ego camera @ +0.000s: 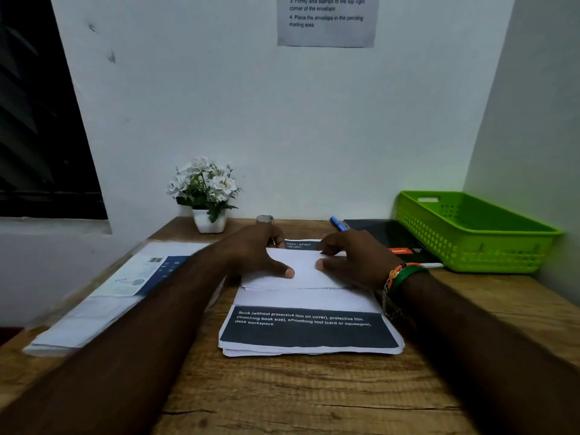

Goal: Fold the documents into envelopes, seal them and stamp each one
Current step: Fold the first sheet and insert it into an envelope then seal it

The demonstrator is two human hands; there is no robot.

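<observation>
Two hands, left hand (pixel 257 252) and right hand (pixel 354 259), press flat fingers on one folded sheet (pixel 301 271) topping one document stack (pixel 309 334) under them.

The notice (pixel 326 22) on the wall is cut off by the top edge, its first lines out of view. The left hand (pixel 254 255) and right hand (pixel 354 262) hide the far part of the folded sheet (pixel 301 270). The packet (pixel 122 287) at the left is blurred, its print unreadable.

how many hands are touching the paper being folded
2. The left hand presses on the left part of the folded sheet, thumb lying across it. The right hand rests on its right part, fingertips at the far edge. Both sit above the document stack.
</observation>
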